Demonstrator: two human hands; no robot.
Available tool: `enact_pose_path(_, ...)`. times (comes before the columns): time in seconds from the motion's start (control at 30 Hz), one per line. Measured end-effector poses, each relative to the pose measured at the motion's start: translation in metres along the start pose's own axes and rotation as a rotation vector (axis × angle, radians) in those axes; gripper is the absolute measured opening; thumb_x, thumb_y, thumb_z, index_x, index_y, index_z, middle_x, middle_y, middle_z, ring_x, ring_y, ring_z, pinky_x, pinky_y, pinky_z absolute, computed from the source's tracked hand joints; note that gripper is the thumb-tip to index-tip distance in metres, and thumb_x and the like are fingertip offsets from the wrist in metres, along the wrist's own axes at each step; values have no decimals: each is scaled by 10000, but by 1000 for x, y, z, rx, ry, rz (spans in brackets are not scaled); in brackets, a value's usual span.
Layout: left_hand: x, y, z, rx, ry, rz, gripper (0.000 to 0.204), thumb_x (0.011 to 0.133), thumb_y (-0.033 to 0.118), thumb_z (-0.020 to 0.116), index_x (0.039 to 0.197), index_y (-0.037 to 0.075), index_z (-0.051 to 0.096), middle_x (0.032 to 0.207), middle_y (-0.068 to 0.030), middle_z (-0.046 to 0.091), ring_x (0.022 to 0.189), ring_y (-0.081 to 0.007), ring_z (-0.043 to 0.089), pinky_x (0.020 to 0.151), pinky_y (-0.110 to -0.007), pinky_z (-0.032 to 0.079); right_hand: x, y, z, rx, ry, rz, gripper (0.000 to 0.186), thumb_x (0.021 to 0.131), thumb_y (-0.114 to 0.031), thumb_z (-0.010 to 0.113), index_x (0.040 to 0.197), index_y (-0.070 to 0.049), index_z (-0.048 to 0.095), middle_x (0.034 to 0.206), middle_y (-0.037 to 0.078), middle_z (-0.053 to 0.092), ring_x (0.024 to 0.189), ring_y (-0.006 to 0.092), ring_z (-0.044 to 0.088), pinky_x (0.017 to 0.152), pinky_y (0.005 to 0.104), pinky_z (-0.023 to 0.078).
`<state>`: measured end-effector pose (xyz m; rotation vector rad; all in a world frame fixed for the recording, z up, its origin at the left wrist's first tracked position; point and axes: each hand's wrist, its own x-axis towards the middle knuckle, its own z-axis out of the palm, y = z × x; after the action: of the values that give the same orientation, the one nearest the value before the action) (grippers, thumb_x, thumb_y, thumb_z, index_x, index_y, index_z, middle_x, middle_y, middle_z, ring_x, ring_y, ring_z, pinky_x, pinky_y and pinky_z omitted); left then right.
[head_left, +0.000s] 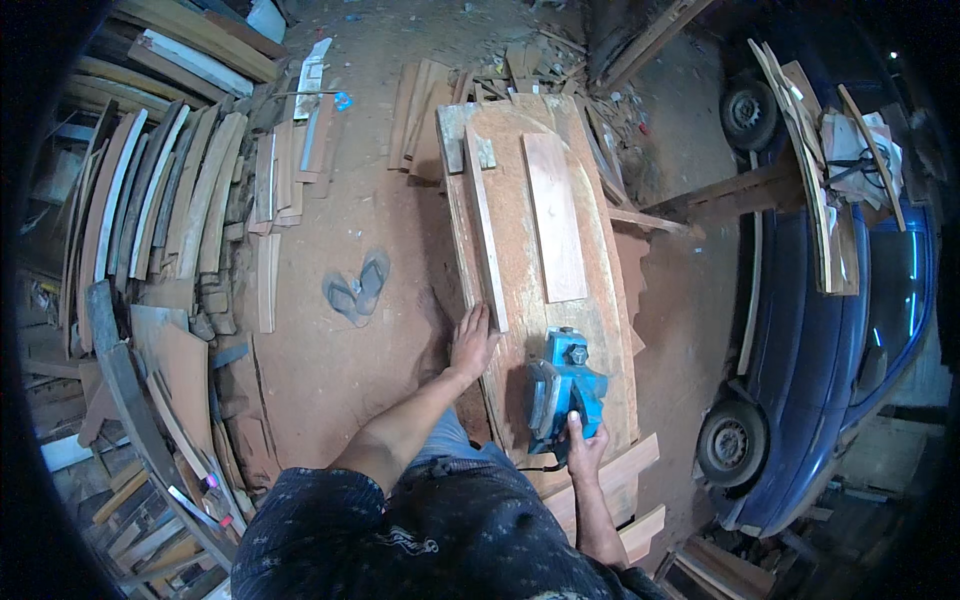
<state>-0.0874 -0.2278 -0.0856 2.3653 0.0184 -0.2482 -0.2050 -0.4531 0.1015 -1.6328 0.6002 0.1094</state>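
A long wooden workbench covered in reddish sawdust runs away from me. My right hand grips the rear handle of a blue electric planer resting on the near end of the bench. My left hand lies flat, fingers spread, on the bench's left edge, touching the near end of a narrow wooden strip. A wider flat board lies beside the strip, just beyond the planer.
Stacks of planks lean at the left. A pair of sandals lies on the sawdust floor. More boards sit beyond the bench. A blue vehicle stands at the right, with planks stacked on it.
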Motion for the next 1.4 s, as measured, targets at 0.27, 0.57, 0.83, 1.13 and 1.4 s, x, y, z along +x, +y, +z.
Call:
enact_pose_path(0.27, 9, -14, 9, 41, 0, -48, 869, 936, 398, 693, 1607, 61, 254, 1665, -275, 122, 1495, -501, 230, 1222, -537, 278, -6, -3, -1, 70, -60, 74, 365, 1051, -397, 556, 1030, -40, 627, 773, 39, 639, 602, 113, 588, 553, 269, 482)
enact_pose_path(0.57, 15, -32, 11, -118, -130, -74, 838, 947, 312, 691, 1636, 205, 226, 1687, -252, -59, 1454, -546, 290, 1159, -538, 403, -4, -23, 29, -84, -128, 12, 407, 1057, -436, 555, 1056, -33, 615, 759, 7, 595, 636, 85, 550, 557, 266, 450)
enact_pose_path(0.83, 20, -41, 13, -112, -259, -167, 843, 945, 209, 656, 1647, 255, 191, 1689, -243, -110, 1481, -494, 294, 1158, -513, 409, 4, 4, 61, -222, -147, -53, 298, 1032, -318, 605, 1018, -27, 664, 754, -9, 600, 667, 89, 544, 597, 279, 454)
enact_pose_path(1.13, 15, -31, 2, 224, -142, 158, 722, 947, 236, 569, 1600, 144, 275, 1646, -259, 243, 1444, -475, 373, 1231, -541, 275, 49, -9, 113, -228, -167, -136, 347, 1049, -339, 571, 919, -25, 640, 705, 21, 603, 635, 106, 567, 570, 290, 456)
enact_pose_path(1.4, 20, -71, 49, -90, -262, -61, 735, 977, 269, 535, 1617, 72, 232, 1645, -349, 98, 1456, -491, 342, 1202, -491, 347, 102, -33, 161, -205, -171, -170, 444, 1060, -458, 540, 908, -44, 598, 747, 39, 611, 600, 119, 582, 541, 289, 465)
